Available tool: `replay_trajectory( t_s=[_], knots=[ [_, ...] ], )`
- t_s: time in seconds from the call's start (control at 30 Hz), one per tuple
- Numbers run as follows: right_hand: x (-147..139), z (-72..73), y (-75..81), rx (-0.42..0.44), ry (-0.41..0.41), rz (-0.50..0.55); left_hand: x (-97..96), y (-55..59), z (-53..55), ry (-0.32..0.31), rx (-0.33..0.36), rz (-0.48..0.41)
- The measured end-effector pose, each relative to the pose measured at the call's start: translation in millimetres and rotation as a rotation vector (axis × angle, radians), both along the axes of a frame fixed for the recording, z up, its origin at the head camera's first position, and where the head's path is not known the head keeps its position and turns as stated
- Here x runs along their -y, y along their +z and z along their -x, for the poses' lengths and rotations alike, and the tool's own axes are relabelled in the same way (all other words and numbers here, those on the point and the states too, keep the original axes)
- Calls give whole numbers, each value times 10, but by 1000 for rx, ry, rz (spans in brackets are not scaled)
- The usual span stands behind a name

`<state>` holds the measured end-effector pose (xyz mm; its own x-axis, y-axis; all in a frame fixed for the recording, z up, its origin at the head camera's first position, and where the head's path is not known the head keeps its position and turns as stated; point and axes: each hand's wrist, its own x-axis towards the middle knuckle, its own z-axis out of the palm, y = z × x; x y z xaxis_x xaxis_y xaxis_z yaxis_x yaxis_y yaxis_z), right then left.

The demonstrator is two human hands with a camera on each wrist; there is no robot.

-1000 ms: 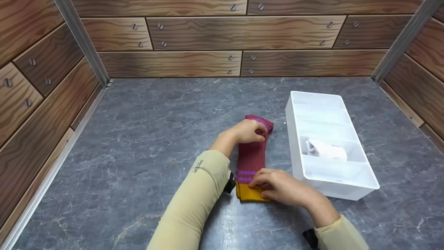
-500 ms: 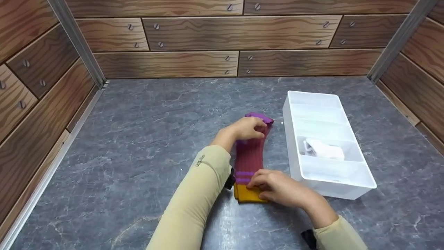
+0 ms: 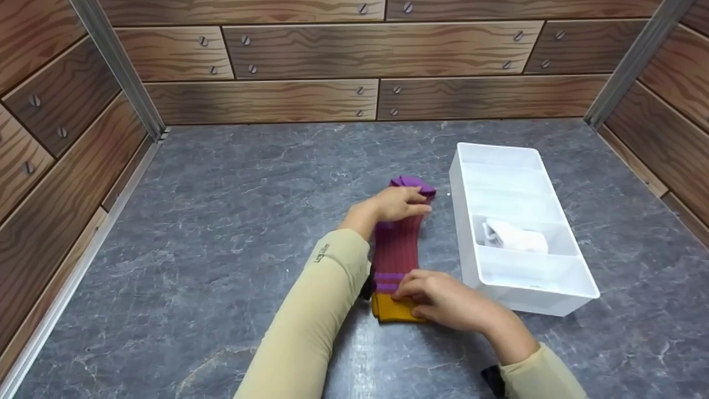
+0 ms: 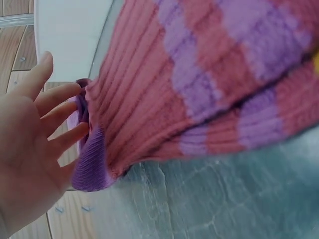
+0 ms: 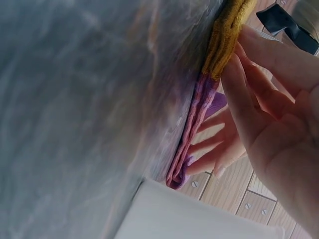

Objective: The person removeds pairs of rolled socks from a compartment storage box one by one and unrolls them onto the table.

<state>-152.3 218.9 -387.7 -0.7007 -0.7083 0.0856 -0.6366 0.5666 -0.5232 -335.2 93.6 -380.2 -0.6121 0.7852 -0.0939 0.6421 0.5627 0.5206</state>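
Socks [image 3: 396, 249], maroon, purple far end: my left hand [image 3: 394, 205], fingers spread, against it; my right hand [image 3: 443, 297], fingers relaxed, on yellow near end; tray [image 3: 540, 301], right, holding white bundle [image 3: 515, 237]

Socks [image 3: 396, 249] on the table [image 3: 221, 194] left of the box [image 3: 465, 233], a bundle [image 3: 519, 238] in the box's nearer half.

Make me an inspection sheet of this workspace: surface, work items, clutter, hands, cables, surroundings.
Surface: grey marbled tabletop
Work items: maroon sock lying lengthwise, yellow end near, purple at the far end; white divided tray to its right, white bundle in the second compartment from the near end
Clutter: tiny white speck left of the tray
Hands: left hand at the purple end, fingers spread; right hand touching the yellow end
Cables: nothing seen
Surroundings: wood-look panels, grey metal corner posts
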Motion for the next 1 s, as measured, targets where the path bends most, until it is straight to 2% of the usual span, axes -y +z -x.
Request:
replay_trajectory(
  t_s=[0.1,0.17,0.3,0.47,0.73,1.0],
  knots=[
    [5,-22,15,-9,-3,-6,0,17,18,-12,-45,-57],
    [14,-44,28,-7,-1,3,11,22,24,-20,-40,-63],
    [47,-100,47,2,27,6,44,18,17,-40,17,-13],
    [93,-150,52,15,31,-44,67,-8,7,-58,31,31],
    [48,-170,91,3,-9,-63,136,-4,30,16,24,72],
    [-13,-166,107,-10,-83,-64,381,13,70,95,5,72]
  ],
)
